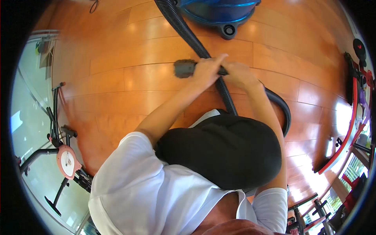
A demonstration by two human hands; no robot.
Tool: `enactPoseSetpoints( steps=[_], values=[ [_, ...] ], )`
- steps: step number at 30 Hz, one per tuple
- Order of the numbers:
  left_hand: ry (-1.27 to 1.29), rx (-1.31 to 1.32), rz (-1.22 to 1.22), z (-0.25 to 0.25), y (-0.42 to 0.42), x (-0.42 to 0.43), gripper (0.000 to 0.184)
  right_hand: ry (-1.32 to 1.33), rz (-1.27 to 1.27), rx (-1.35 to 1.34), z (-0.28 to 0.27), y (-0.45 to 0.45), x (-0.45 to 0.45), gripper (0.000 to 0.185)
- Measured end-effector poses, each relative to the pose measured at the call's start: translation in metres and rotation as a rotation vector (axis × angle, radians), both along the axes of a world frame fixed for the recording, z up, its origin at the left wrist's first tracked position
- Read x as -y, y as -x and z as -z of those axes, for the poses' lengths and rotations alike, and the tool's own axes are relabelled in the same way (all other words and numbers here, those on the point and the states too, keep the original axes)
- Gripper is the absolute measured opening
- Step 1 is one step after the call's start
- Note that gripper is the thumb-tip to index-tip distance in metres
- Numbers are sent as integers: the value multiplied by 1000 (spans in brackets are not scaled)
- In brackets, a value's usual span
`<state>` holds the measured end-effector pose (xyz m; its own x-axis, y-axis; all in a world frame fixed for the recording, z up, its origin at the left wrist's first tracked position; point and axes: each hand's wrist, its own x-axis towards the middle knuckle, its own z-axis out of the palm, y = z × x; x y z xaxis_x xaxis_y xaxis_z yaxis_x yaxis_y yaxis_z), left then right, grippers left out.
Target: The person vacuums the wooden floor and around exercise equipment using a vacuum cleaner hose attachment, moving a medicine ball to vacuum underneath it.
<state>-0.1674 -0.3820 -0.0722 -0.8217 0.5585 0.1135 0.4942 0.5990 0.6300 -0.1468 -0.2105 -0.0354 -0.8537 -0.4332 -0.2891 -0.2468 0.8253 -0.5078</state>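
Note:
In the head view my left hand (206, 71) is closed around the neck of a black vacuum brush head (184, 69), whose bristles point left. Close beside it, my right hand (241, 74) is wrapped around the dark hose end, in line with the brush; the fingers partly hide the joint. From there the black hose (281, 102) curves down on the right past my knee. Another ribbed stretch of hose (184, 31) passes under my hands, from the top down towards my legs.
A blue vacuum canister (217, 11) with a caster stands on the wooden floor (149, 78) ahead. An exercise bike (67, 161) is at the left by a glass panel (29, 117). Red-edged gym equipment (344, 141) lines the right. A thin cable (94, 6) lies at upper left.

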Motion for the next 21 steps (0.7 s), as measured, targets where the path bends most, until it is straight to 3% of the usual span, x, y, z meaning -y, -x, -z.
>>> enactPoseSetpoints(
  steps=[2,5,7,11,14,20,21],
  values=[
    [33,-7,20,15,-5,-32,67,30,76,-35,-3,-6,-28,43],
    [-167,-23,147,17,-15,-86,58,-31,198,86,-6,-33,-80,42],
    [-206,-13,252,12,-17,-115,59,-128,381,199,-42,-45,-83,38],
    [-276,-42,256,2,-21,-113,58,-248,375,194,-52,-45,-81,34],
    [-278,22,206,-4,-12,-65,57,-206,245,115,-48,-33,-44,35],
    [-70,-135,-37,11,4,83,55,-41,11,49,-3,9,87,42],
    [-20,-88,-48,6,6,91,58,8,-3,60,1,12,88,53]
  ],
)
